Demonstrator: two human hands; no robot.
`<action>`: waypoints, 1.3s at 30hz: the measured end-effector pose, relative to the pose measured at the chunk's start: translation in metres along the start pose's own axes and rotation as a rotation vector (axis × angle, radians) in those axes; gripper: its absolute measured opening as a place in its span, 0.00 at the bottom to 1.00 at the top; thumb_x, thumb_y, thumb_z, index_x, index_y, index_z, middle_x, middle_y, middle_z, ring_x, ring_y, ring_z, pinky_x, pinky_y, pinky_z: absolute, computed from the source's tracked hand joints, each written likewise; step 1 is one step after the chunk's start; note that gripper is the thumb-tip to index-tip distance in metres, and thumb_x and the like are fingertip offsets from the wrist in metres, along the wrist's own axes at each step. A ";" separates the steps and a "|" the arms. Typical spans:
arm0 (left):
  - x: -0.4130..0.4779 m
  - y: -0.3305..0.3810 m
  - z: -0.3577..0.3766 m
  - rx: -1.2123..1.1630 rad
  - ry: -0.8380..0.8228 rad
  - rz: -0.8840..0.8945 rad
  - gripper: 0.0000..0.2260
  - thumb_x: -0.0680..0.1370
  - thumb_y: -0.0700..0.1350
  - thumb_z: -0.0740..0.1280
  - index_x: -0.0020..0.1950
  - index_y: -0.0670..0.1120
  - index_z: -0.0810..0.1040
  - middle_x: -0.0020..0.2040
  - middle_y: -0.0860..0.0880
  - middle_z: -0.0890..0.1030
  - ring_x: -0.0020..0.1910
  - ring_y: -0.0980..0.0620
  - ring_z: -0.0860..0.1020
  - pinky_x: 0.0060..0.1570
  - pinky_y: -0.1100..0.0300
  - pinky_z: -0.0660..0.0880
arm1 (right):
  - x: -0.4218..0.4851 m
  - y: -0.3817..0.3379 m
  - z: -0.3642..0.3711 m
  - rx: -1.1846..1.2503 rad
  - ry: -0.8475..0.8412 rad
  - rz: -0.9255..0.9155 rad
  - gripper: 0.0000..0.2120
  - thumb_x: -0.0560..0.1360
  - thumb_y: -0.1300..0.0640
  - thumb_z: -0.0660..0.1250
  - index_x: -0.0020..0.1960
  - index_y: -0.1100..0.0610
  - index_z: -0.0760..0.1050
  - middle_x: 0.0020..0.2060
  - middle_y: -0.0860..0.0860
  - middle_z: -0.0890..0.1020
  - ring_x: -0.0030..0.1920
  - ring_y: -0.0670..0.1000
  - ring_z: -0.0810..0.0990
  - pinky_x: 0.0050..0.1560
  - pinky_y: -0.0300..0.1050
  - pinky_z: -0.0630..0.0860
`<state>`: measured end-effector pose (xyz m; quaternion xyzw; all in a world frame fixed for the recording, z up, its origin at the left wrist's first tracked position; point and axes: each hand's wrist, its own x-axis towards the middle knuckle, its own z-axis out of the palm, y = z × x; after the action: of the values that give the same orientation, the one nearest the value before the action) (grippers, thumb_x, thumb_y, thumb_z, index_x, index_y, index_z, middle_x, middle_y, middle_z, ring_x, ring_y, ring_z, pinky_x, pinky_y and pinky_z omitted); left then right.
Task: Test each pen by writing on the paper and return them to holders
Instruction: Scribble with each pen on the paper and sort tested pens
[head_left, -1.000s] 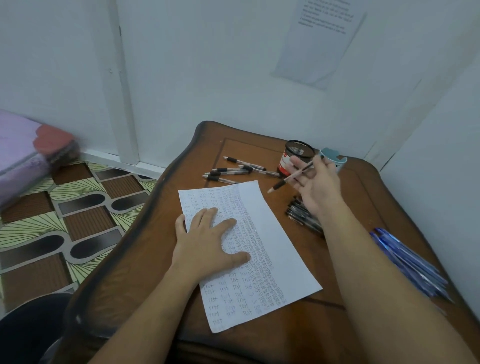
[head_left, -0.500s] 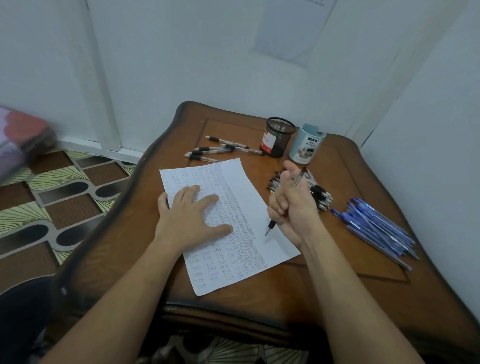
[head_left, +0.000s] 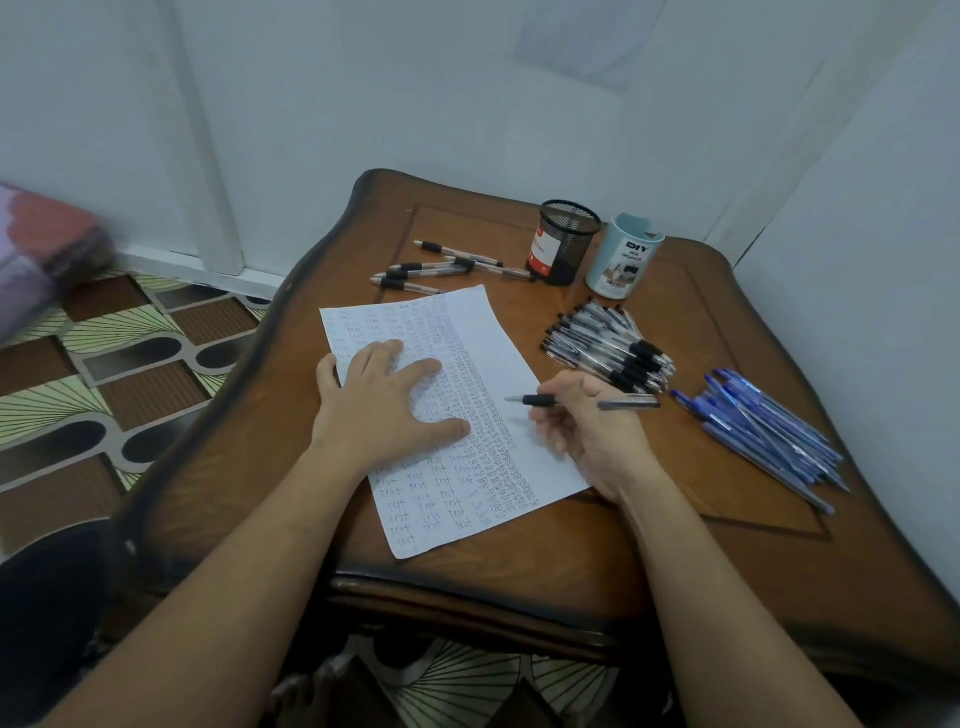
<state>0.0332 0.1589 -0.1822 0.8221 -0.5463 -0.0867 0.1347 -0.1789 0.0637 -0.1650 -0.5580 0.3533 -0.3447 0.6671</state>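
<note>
A white sheet of paper (head_left: 498, 338) covered in small handwriting lies on the brown wooden table (head_left: 597, 545). My left hand (head_left: 384, 405) presses flat on the sheet with fingers spread. My right hand (head_left: 592, 426) grips a black-grip pen (head_left: 540, 400) that lies nearly level, tip pointing left over the paper's right part. At the back stand a black mesh holder (head_left: 563, 241) and a pale blue holder (head_left: 623, 262). A heap of black pens (head_left: 608, 348) lies right of the paper and a heap of blue pens (head_left: 769, 426) farther right.
Several black-grip pens (head_left: 441, 267) lie loose behind the paper, left of the mesh holder. White walls close in at the back and right. Patterned floor (head_left: 104, 364) shows to the left of the table's curved edge.
My right hand came back from near the holders with the pen, first held upright in a fist, and now holds it low over the paper's right side. The left hand stayed on the sheet.
</note>
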 end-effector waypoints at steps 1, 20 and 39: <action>0.000 0.000 0.000 -0.002 0.002 0.001 0.36 0.69 0.77 0.59 0.74 0.65 0.62 0.80 0.53 0.54 0.79 0.51 0.49 0.73 0.39 0.38 | 0.000 0.000 0.001 -0.066 0.012 -0.032 0.10 0.73 0.52 0.70 0.39 0.57 0.75 0.29 0.55 0.78 0.25 0.48 0.72 0.23 0.36 0.67; 0.000 0.000 0.001 0.001 0.021 -0.004 0.35 0.69 0.77 0.60 0.74 0.66 0.63 0.80 0.53 0.56 0.79 0.52 0.51 0.74 0.41 0.39 | -0.002 0.020 0.010 -0.460 0.103 -0.126 0.18 0.66 0.64 0.70 0.25 0.53 0.64 0.24 0.50 0.66 0.27 0.48 0.64 0.32 0.43 0.62; 0.000 0.000 0.002 0.003 0.014 -0.009 0.36 0.69 0.77 0.61 0.74 0.65 0.63 0.80 0.54 0.55 0.79 0.52 0.51 0.75 0.41 0.39 | 0.003 0.023 0.006 -0.483 0.128 -0.153 0.14 0.65 0.60 0.69 0.28 0.56 0.64 0.26 0.54 0.66 0.30 0.52 0.68 0.34 0.48 0.66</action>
<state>0.0325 0.1583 -0.1841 0.8253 -0.5418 -0.0809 0.1370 -0.1707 0.0676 -0.1875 -0.7033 0.4235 -0.3346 0.4627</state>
